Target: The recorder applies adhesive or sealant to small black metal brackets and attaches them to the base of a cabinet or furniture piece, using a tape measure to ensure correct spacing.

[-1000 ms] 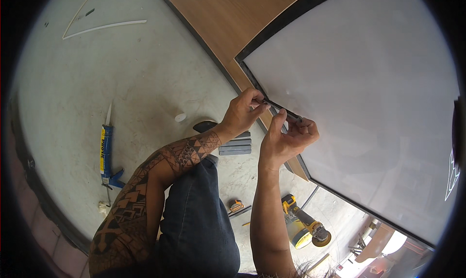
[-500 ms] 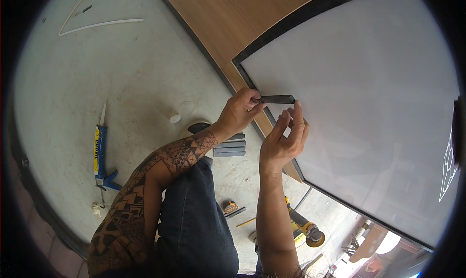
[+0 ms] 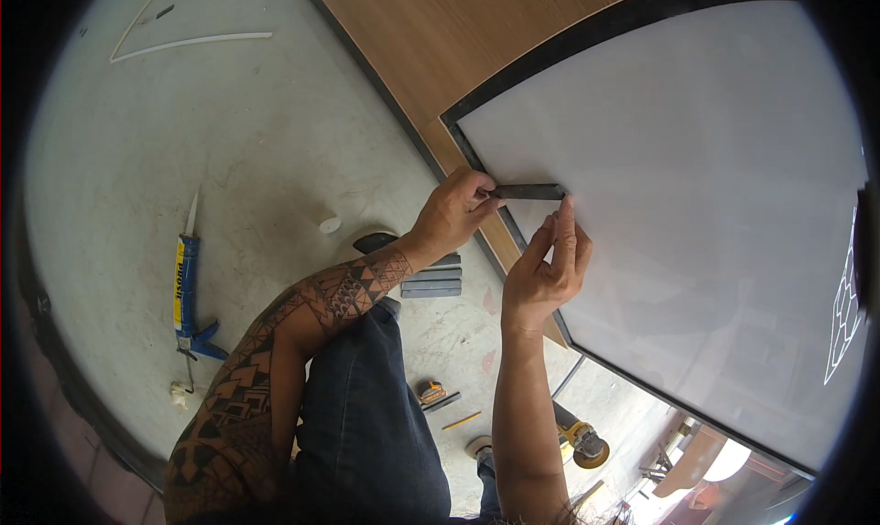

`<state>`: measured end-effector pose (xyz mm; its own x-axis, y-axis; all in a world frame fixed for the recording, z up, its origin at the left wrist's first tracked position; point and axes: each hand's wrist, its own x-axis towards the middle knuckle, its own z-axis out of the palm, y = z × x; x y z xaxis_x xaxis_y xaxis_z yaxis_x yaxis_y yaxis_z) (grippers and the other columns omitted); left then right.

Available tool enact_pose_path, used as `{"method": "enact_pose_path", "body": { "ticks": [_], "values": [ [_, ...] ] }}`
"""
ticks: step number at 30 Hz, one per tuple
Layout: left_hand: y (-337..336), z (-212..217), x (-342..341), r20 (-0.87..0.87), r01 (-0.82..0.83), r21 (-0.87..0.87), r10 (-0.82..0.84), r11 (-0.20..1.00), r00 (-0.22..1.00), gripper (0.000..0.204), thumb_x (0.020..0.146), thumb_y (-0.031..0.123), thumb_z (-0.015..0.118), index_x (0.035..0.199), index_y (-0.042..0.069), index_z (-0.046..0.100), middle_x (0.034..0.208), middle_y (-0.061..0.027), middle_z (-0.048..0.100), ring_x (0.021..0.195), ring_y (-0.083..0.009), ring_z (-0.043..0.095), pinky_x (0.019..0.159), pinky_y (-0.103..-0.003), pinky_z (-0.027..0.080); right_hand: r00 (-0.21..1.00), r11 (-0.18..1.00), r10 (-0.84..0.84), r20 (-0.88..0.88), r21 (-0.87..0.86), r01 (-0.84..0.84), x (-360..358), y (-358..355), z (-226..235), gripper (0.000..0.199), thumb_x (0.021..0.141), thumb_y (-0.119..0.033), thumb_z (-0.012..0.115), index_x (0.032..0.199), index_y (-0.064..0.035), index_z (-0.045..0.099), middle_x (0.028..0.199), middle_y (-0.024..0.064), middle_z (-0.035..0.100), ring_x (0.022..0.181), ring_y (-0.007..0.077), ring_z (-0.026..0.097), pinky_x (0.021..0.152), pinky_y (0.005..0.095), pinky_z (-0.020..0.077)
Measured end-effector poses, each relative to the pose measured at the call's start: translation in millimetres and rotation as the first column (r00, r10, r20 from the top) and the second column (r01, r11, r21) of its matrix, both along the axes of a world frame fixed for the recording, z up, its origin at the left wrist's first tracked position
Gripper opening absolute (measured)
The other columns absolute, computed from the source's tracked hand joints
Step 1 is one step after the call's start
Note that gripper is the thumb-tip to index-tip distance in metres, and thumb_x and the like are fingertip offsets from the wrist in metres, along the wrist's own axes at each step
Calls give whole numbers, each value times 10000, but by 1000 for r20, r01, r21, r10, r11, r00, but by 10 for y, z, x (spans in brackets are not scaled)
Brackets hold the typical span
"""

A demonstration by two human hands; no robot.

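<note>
A short dark grey bar point(image 3: 530, 192) is pinched at its left end between the thumb and fingers of my left hand point(image 3: 456, 211). It sticks out to the right over the pale grey panel point(image 3: 697, 167). My right hand point(image 3: 548, 273) is raised below the bar's far end, its index fingertip at or very near that end. The right hand's index finger is stretched out and its other fingers are loosely bent, with nothing held in them. Under my left wrist, several similar grey bars point(image 3: 431, 289) lie side by side on the floor.
A blue caulking gun point(image 3: 186, 291) lies on the pale floor at left, near a small white cylinder point(image 3: 330, 224). A tape measure point(image 3: 429, 392), pencil point(image 3: 461, 420) and yellow angle grinder point(image 3: 584, 440) lie below. A wood-look border point(image 3: 440, 39) with dark edging frames the panel.
My right hand has shifted slightly to the right, its index finger straighter. The bar's far end has moved a little right and down; my left hand keeps its pinch.
</note>
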<state>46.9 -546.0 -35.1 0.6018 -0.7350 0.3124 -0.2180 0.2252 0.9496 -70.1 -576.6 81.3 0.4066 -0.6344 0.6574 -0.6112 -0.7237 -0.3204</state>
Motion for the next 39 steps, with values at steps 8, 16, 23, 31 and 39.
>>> {"method": "enact_pose_path", "body": {
  "ticks": [8,16,23,31,39],
  "values": [
    [7,34,14,1,6,38,-6,999,1000,272,935,96,817,1092,7,614,1043,-138,666,916,-266,761,761,-356,622,1000,1000,-13,1,2,13,-10,15,-20,500,937,116,686,1401,-70,700,1084,115,697,901,198,682,725,336,578],
    [-8,2,3,-9,-2,38,3,999,1000,281,928,93,831,1096,1,625,1051,-135,674,920,-241,777,743,-337,631,999,1000,9,-34,28,-8,27,24,18,533,940,129,667,1421,-100,693,1045,93,673,880,191,663,745,337,579],
    [-6,37,21,-15,8,45,-8,999,1000,272,926,75,827,1092,-10,628,1044,-137,675,922,-240,780,749,-331,641,999,999,5,-33,46,-4,40,16,22,545,939,132,655,1431,-101,682,1065,95,670,897,194,660,734,343,574],
    [-2,53,42,-10,24,53,-24,998,1000,256,929,62,817,1090,-26,637,1041,-146,675,930,-247,782,762,-326,657,999,1000,4,-49,20,-3,63,21,41,575,931,142,642,1449,-108,664,1093,102,656,911,204,655,741,350,570],
    [23,58,23,-58,12,83,-7,997,998,275,920,76,831,1097,-16,642,1033,-135,674,921,-225,773,793,-314,648,999,997,23,-42,81,-20,68,93,23,603,931,128,655,1492,-90,616,1123,123,636,920,220,658,775,366,576]
  ]
}}
